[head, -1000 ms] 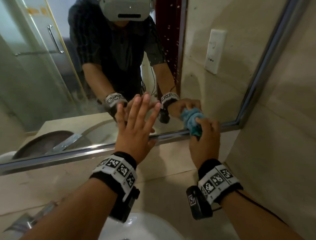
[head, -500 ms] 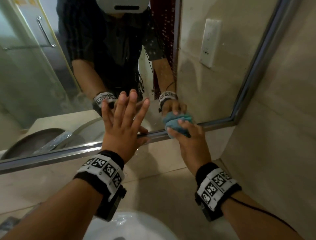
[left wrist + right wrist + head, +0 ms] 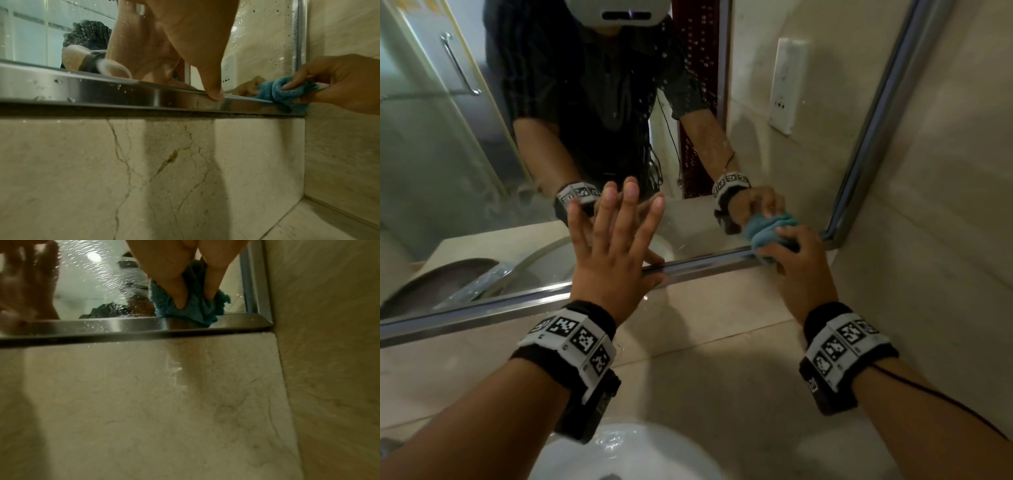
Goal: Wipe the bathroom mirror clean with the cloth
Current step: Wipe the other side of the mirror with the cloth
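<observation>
The bathroom mirror (image 3: 482,178) fills the wall ahead, framed in steel, its glass (image 3: 98,280) speckled with water drops. My right hand (image 3: 796,260) grips a bunched blue cloth (image 3: 763,236) and presses it on the glass at the mirror's bottom right corner; the cloth (image 3: 193,311) overlaps the lower frame (image 3: 102,327). The left hand (image 3: 613,246) lies flat on the glass with fingers spread, its thumb (image 3: 213,91) on the lower frame (image 3: 82,91). The left wrist view also shows the cloth (image 3: 281,92) with the right hand's fingers (image 3: 304,81) round it.
A beige marble side wall (image 3: 945,205) meets the mirror's right frame edge (image 3: 873,130). Marble backsplash (image 3: 144,170) runs under the mirror. A white basin (image 3: 633,455) sits just below my wrists. A wall socket and a glass shower door show only as reflections.
My right hand slid the cloth along the mirror's bottom edge: first leftward, then back right into the bottom right corner. The left hand stayed flat on the glass.
</observation>
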A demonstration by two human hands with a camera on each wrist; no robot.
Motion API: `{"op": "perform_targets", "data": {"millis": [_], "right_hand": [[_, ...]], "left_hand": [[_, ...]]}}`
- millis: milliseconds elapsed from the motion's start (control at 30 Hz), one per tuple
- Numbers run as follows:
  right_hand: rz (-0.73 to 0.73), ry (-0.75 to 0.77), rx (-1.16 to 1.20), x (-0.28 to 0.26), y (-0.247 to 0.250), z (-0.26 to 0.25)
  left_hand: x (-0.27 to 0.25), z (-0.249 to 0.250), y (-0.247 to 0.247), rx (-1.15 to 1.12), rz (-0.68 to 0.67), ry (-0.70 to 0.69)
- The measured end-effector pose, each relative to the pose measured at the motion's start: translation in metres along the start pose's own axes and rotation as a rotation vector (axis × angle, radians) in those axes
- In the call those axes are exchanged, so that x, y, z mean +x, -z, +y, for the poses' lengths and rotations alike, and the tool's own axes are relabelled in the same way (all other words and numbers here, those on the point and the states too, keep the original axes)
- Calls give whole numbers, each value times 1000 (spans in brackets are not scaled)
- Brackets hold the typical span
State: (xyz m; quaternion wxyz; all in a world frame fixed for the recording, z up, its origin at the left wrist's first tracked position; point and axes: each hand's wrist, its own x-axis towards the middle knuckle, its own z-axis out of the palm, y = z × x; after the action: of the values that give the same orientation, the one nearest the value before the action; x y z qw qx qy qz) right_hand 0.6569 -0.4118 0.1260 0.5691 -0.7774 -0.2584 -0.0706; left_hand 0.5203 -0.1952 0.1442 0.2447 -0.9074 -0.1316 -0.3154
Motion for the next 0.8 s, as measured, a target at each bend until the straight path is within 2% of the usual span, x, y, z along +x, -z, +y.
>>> {"op": "perform_targets", "data": {"millis": [100, 200, 233, 300, 333, 433, 467, 533, 567, 633, 667, 767, 800], "right_hand": [[108, 102, -161, -2, -1, 5], [-12, 300, -325, -14, -22, 3], [-87, 333, -375, -15, -21, 3], [-107, 320, -377, -8, -4, 11], [-55, 259, -342, -3, 9, 15], [166, 152, -494, 9, 27, 39], [206, 187, -583, 8, 20, 41], [156, 240, -548, 1, 0, 32], [48, 309, -508, -4, -6, 26], [-16, 459, -573, -4, 1, 28], [4, 397, -539, 2, 10, 31], [273, 154, -384, 18, 34, 37], [307, 100, -362, 18, 33, 36]], "left_hand": [[0, 1, 1, -1, -7, 4], [-1, 0, 1, 2, -7, 7], [-1, 0, 1, 2, -5, 7], [-1, -1, 0, 4, -3, 0], [-1, -2, -1, 5, -4, -4], [-2, -3, -4, 10, 0, -10], [-2, -3, -4, 12, 4, -11], [-2, -3, -5, 19, 9, -10], [-2, -3, -5, 21, 11, -10], [-2, -3, -5, 22, 14, -12], [-2, -3, -5, 23, 14, -14], [-2, -3, -5, 25, 15, -8], [-2, -4, -6, 26, 16, -8]]}}
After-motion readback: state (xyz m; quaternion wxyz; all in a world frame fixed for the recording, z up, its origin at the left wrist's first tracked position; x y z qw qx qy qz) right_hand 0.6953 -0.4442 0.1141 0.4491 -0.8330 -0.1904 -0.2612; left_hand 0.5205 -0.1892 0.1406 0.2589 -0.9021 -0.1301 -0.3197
